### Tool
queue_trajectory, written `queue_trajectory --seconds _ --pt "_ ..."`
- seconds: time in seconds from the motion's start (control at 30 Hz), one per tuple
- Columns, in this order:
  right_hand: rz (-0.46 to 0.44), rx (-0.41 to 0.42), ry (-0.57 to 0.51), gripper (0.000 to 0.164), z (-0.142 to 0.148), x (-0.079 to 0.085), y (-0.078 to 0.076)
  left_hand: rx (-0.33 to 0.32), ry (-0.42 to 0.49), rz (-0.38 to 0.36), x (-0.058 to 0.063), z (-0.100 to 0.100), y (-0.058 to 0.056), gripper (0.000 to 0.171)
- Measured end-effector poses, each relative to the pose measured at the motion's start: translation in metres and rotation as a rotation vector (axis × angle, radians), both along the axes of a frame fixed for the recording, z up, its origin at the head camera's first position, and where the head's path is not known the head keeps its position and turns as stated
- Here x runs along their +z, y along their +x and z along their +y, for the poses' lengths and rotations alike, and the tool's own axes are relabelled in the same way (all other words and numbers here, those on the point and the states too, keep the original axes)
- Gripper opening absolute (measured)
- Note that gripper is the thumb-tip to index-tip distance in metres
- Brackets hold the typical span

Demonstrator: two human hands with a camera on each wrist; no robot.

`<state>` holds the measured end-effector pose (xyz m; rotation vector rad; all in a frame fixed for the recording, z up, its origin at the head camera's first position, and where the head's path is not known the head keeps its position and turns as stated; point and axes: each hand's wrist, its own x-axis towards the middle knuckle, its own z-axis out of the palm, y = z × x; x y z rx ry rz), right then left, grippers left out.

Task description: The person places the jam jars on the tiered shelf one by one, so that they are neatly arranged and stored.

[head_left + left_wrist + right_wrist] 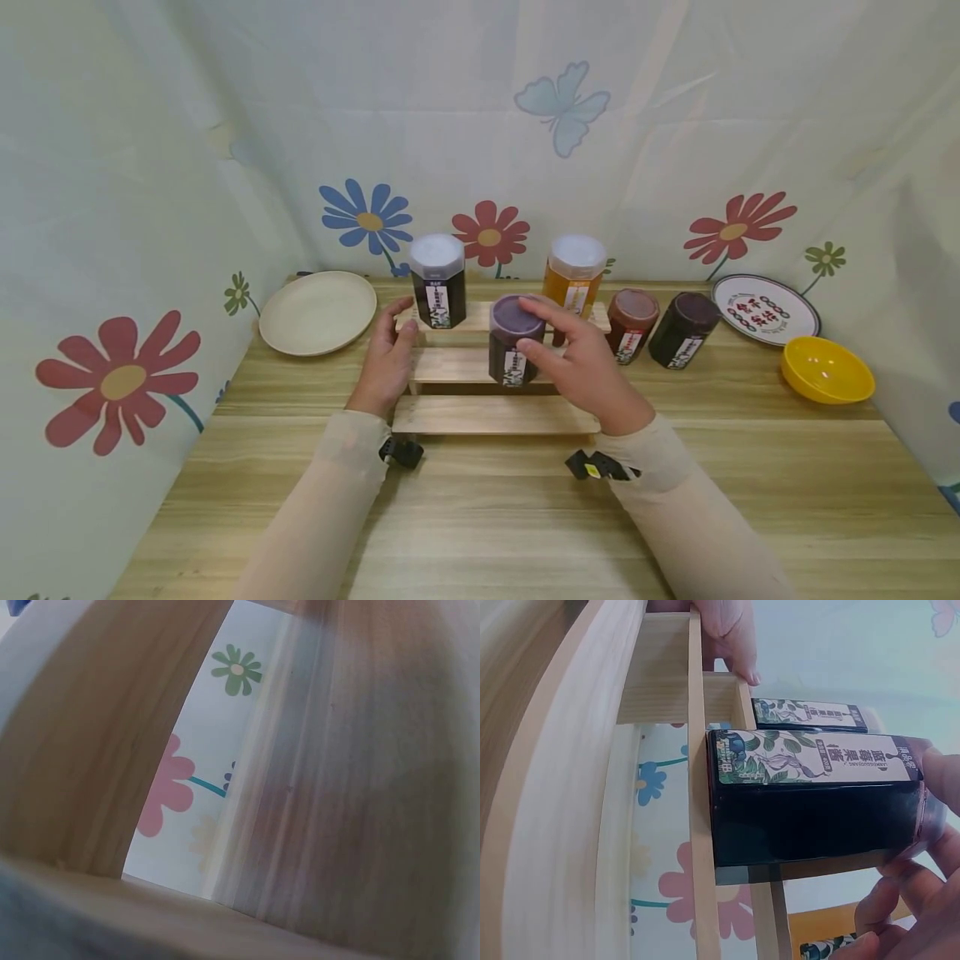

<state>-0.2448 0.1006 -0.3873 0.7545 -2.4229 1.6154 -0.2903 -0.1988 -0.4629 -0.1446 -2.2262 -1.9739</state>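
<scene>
A dark jar with a purple lid (514,343) is at the middle step of a three-step wooden rack (495,414). My right hand (581,362) grips this jar near its lid, thumb and fingers on its sides. In the right wrist view, the jar's base (714,825) meets the step's board; whether it bears its full weight there I cannot tell. My left hand (384,358) holds the rack's left end by the top step. Just right of it stands a dark jar with a white lid (438,282), and an amber jar (574,275) occupies the top step's right part.
Right of the rack stand a red jar (632,327) and another dark jar (684,330). Farther right are a patterned plate (765,310) and a yellow bowl (828,372). A cream plate (318,313) lies at the back left. Floral curtain (480,125) encloses the wooden table (480,517).
</scene>
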Motion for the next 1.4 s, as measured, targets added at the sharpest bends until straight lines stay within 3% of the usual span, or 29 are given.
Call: queue_trajectory --seconds 0.2,0.5,0.9,1.23,1.4 --pt "0.000 0.010 -0.011 0.055 -0.005 -0.001 -0.002 0.010 -0.006 0.003 -0.001 -0.001 0.000 0.048" --pt "-0.006 0.011 -0.018 0.055 -0.007 -0.003 -0.004 0.026 0.009 -0.058 0.003 0.002 0.001 0.048" --pt "0.022 -0.020 0.029 0.062 0.001 0.003 0.002 0.037 -0.005 -0.011 -0.003 0.002 0.001 0.044" --pt "0.131 -0.167 -0.027 0.045 0.036 0.036 0.018 0.036 -0.012 0.006 -0.004 0.001 0.000 0.044" --pt "0.100 -0.303 0.024 0.044 0.065 0.045 0.015 0.032 -0.025 0.008 -0.004 0.000 -0.001 0.044"
